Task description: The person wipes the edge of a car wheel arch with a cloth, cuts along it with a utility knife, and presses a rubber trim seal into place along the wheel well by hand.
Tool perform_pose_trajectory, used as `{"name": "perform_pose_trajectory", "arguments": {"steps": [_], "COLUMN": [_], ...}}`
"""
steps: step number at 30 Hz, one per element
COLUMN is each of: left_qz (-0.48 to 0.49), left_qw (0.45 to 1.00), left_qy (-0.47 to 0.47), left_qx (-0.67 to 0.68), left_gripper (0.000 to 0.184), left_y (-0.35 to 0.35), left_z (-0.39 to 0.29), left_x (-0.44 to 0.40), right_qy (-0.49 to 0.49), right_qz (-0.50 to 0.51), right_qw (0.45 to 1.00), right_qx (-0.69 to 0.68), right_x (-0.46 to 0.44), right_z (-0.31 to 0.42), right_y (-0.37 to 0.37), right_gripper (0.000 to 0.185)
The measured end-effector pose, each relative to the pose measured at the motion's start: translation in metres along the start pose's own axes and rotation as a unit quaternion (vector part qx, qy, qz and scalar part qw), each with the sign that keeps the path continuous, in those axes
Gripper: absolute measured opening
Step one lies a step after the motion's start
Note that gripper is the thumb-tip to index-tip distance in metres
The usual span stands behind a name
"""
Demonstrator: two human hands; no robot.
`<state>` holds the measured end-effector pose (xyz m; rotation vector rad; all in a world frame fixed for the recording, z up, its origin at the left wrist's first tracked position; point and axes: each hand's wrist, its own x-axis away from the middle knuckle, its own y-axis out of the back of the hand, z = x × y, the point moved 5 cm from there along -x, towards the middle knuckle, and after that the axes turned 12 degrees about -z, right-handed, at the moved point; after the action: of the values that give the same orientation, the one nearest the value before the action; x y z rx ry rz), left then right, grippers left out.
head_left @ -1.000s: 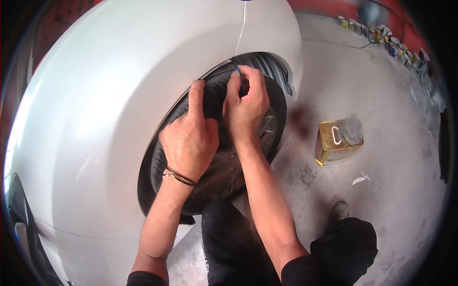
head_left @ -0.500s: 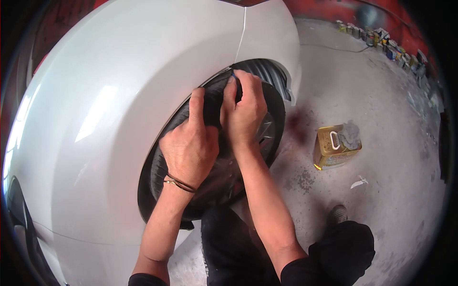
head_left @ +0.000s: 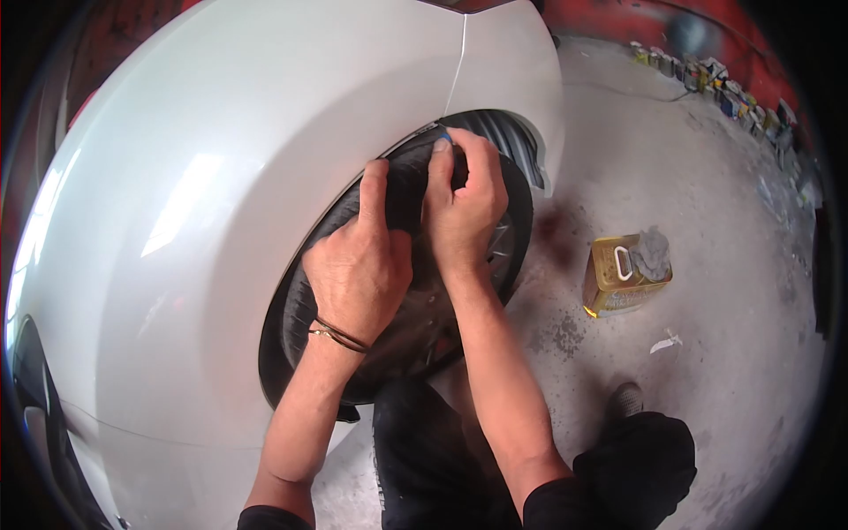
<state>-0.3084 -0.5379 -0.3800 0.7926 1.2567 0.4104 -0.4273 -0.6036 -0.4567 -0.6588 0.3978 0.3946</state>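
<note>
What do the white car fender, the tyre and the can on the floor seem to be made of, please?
Fender: probably painted sheet metal, though plastic is possible; glossy, with bright reflections. Tyre: likely black rubber, dull, with no bright highlights. Can: apparently thin metal, gold-coloured, with a sheen and crisp edges.

Floor (head_left: 601, 168): grey, concrete-like, stained, with a dark spatter (head_left: 565, 336) across part of it. Wall (head_left: 751, 64): red, at the far side from me; one dark rounded shape (head_left: 689, 34) there, too blurred to name. Cans (head_left: 702, 78): a row, mixed colours, along the wall's foot. Cable (head_left: 636, 92): thin, lying on the floor near the cans. Tin (head_left: 627, 299): gold, white-handled, grey lump (head_left: 654, 252) on top. Scrap (head_left: 667, 342): white, beside the tin. Light: pale, whitish.
</note>
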Motion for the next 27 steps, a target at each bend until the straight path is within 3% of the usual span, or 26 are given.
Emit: {"name": "perform_pose_trajectory", "arguments": {"steps": [8,13,17,20,27], "left_qz": [-0.008,0.024,0.034,0.032,0.023], "left_qw": [1.000,1.000,0.999,0.999,1.000], "left_qy": [-0.014,-0.004,-0.005,-0.009,-0.009], "left_qx": [0.002,0.007,0.000,0.006,0.011], "left_gripper": [0.081,0.080,0.079,0.079,0.076], "left_y": [-0.002,0.000,0.000,-0.001,0.002], "left_z": [0.000,0.001,0.000,-0.001,0.001], "left_x": [-0.001,0.000,0.001,-0.001,0.000], "right_qy": [0.064,0.065,0.018,0.058,0.035], "right_qz": [0.010,0.003,-0.025,-0.010,0.004], "right_qw": [0.998,0.997,0.999,0.998,0.999], "right_qx": [-0.001,0.039,-0.020,-0.019,-0.028], "right_x": [0.017,0.020,0.020,0.027,0.023], "right_z": [0.002,0.000,-0.002,0.002,0.010], "right_y": [-0.009,-0.009,-0.011,-0.015,-0.008], "right_gripper": [0.018,0.019,0.016,0.014,0.014]}}
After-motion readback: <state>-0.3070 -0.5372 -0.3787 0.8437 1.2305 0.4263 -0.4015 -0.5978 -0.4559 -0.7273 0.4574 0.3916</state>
